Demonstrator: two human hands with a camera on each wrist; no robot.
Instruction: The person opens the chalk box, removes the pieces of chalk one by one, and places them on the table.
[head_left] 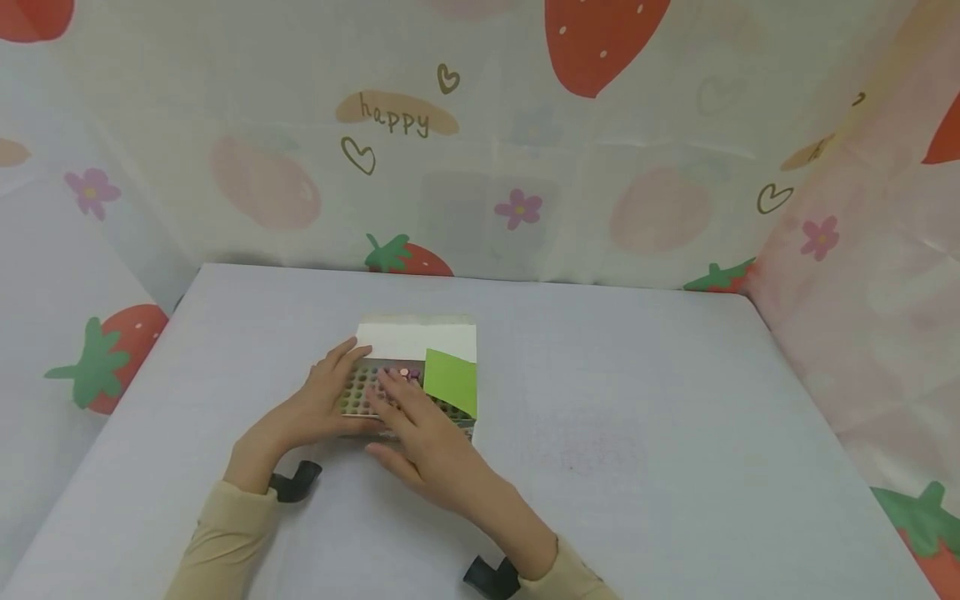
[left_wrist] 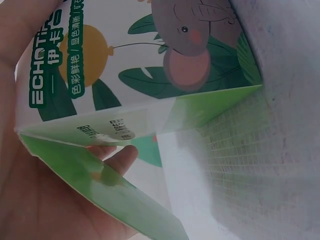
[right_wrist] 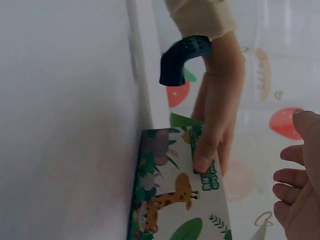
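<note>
A printed cardboard box (head_left: 416,340) stands on the table with its white lid folded back and a green side flap (head_left: 452,383) bent over its right part. Rows of small round ends (head_left: 358,393) fill it; their kind cannot be told. My left hand (head_left: 318,408) grips the box's left end, with the thumb across the near face. In the left wrist view, the box side (left_wrist: 175,75) shows an elephant and a balloon, and an open green end flap (left_wrist: 100,175). My right hand (head_left: 435,454) is over the box, fingers extended and spread, holding nothing visible.
The box is on a white-covered table (head_left: 637,433). Behind it hangs a strawberry-print cloth (head_left: 472,150), and similar cloth (head_left: 862,317) lines the sides. Black curved pieces (head_left: 296,482) are worn at both wrists.
</note>
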